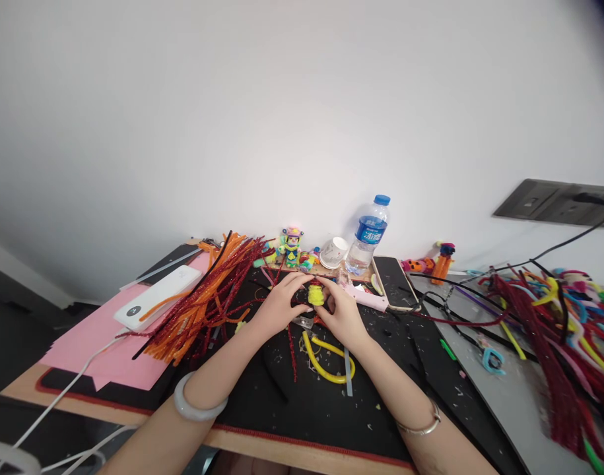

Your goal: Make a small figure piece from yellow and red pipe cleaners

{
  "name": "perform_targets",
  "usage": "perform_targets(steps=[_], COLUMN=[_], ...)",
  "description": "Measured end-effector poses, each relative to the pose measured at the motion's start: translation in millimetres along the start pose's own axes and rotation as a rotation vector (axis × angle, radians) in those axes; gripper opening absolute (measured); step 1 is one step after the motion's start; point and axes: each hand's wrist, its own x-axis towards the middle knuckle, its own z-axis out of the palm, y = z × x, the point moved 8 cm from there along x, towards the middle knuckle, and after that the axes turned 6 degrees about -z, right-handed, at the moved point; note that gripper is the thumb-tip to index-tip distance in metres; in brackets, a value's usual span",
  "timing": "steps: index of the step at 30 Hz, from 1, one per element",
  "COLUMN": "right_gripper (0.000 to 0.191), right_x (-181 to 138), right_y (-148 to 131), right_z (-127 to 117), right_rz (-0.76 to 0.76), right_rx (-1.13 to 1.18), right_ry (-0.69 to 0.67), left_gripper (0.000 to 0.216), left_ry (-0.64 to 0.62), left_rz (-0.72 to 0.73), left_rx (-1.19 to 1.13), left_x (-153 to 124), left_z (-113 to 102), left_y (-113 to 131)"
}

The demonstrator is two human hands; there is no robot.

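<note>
Between my two hands is a small yellow and red pipe-cleaner piece [315,295], its yellow part coiled in stacked loops. My left hand [284,302] curves around its left side, the thumb near the lower loops and the fingers at the red top. From the right, my right hand [342,315] closes on the same piece with bent fingers; some fingertips are hidden. Just below lies a bent yellow pipe cleaner [326,378], crossed by a thin translucent stick [348,373]. A dark red tinsel stem [292,353] lies below my left hand.
Orange and red pipe cleaners [202,307] pile at left beside a white power bank [158,297] on pink sheets [98,336]. Behind stand a small figure [292,247], a paper cup [334,253], a water bottle [368,236] and a phone [397,284]. More stems [534,356] lie right.
</note>
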Motion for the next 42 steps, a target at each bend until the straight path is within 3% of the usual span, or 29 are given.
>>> perform_targets(steps=[16,19,23,25,28,31,33,35,42], right_gripper=[0.053,0.05,0.024,0.018,0.019,0.012,0.007,0.012,0.023], right_x=[0.2,-0.5,-1.7,-3.2,-9.1,-15.2,-16.9,-15.4,-8.8], right_y=[-13.5,-14.6,-28.4,-42.7,-64.6,-74.3,-74.3,-69.7,-38.5], right_z=[3.5,-0.3,-8.8,-2.5,21.3,39.1,44.6,43.2,13.5], right_rz=[-0.001,0.0,-0.108,-0.179,-0.266,-0.293,-0.29,-0.25,0.029], right_rx=[0.111,0.118,-0.027,-0.093,-0.19,-0.288,-0.295,-0.255,-0.003], right_ry=[-0.078,-0.057,0.019,-0.044,-0.278,-0.426,-0.456,-0.416,-0.033], left_gripper=[0.052,0.052,0.051,0.05,0.045,0.036,0.032,0.031,0.036], left_ry=[0.114,0.202,0.429,0.527,0.626,0.672,0.668,0.651,0.628], left_rz=[0.017,-0.002,-0.125,-0.171,-0.188,-0.175,-0.166,-0.173,-0.213], left_rx=[0.016,0.009,-0.105,-0.197,-0.27,-0.247,-0.243,-0.279,-0.416], left_x=[1.1,1.3,-2.5,-6.1,-10.6,-12.5,-12.0,-11.1,-11.2], left_z=[-9.2,-16.8,-37.0,-45.8,-55.2,-59.3,-58.5,-56.0,-53.1], left_y=[0.7,-0.6,-15.9,-23.1,-26.5,-24.5,-23.7,-24.6,-23.6])
